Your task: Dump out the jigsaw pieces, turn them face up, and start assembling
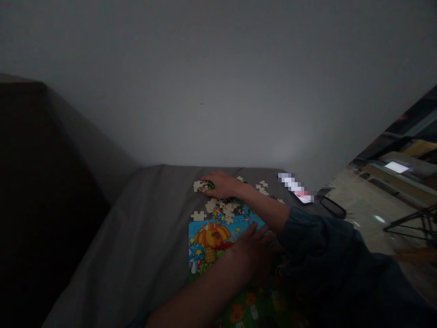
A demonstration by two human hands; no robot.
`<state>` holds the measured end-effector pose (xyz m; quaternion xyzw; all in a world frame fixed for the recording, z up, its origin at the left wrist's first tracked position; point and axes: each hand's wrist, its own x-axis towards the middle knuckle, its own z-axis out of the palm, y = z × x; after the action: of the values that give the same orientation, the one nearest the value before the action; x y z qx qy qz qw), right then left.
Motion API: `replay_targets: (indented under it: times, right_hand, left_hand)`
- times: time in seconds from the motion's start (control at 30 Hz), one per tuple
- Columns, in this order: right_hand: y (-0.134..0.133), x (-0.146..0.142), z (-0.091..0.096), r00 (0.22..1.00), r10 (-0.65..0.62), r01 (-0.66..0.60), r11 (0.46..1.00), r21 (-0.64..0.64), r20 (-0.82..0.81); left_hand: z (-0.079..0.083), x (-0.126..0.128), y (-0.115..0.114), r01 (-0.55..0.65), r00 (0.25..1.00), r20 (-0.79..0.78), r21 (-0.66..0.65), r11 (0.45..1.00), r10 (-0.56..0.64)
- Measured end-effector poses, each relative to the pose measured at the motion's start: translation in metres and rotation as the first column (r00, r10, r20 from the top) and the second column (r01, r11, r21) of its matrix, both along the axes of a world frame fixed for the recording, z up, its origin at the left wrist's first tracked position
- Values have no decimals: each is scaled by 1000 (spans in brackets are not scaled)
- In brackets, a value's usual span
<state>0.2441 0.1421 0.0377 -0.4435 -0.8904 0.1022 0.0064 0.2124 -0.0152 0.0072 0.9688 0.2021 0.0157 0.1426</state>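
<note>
A colourful jigsaw puzzle (pixel 212 237) lies on the grey cloth, with an orange pumpkin house and blue sky in its picture. My left hand (pixel 261 248) rests across its right side, fingers spread, hiding part of the picture. Beyond the puzzle's far edge, my right hand (pixel 221 184) reaches left over a heap of loose pieces. Its thumb and fingers close around a few jigsaw pieces (pixel 201 186). Nearer me are more loose pieces (pixel 228 210), several with their pale backs up. One pale piece (pixel 198 216) sits by the puzzle's upper left corner.
A phone with a lit screen (pixel 296 187) lies to the right on the grey cloth (pixel 146 228), beside a dark oval loop (pixel 332 207). A pale wall (pixel 205 100) rises behind. Dark furniture (pixel 30 182) stands at the left; tiled floor (pixel 365 200) shows at the right.
</note>
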Motion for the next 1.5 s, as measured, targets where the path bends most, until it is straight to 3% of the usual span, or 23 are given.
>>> replay_targets:
  times: [0.13, 0.33, 0.43, 0.6, 0.77, 1.0, 1.13, 1.3, 1.5]
  right_hand:
    - [0, 18, 15, 995, 63, -59, 997, 52, -77]
    - [9, 65, 44, 995, 29, -26, 999, 37, -96]
    - [5, 85, 41, 999, 20, -21, 999, -36, -39]
    - [-11, 95, 19, 999, -11, 14, 995, -94, 36]
    - [-12, 80, 12, 999, -31, 32, 999, -44, 16]
    - [-6, 76, 23, 992, -55, 64, 995, 74, -116]
    - [-2, 95, 37, 985, -71, 77, 996, 36, -158]
    - [0, 131, 47, 987, -136, 127, 986, -105, -87]
    - [-4, 186, 37, 936, -343, 349, 933, -86, 80]
  left_hand:
    - [0, -1, -1, -17, 999, 26, -55, 998, 18]
    - [1, -2, 0, -24, 999, 22, -133, 991, 27]
    - [5, -3, 0, -29, 999, 20, -151, 988, 32]
    - [9, -3, 0, -16, 1000, 7, -146, 989, 17]
    - [6, -4, 0, -16, 999, 28, -132, 991, 20]
    - [2, -4, 2, 1, 999, 51, -150, 989, 7]
    - [6, -4, 1, -8, 1000, 24, -154, 988, 11]
    - [10, -3, 1, -16, 1000, 8, -175, 984, 17]
    - [1, -3, 1, -16, 998, 50, -138, 990, 23]
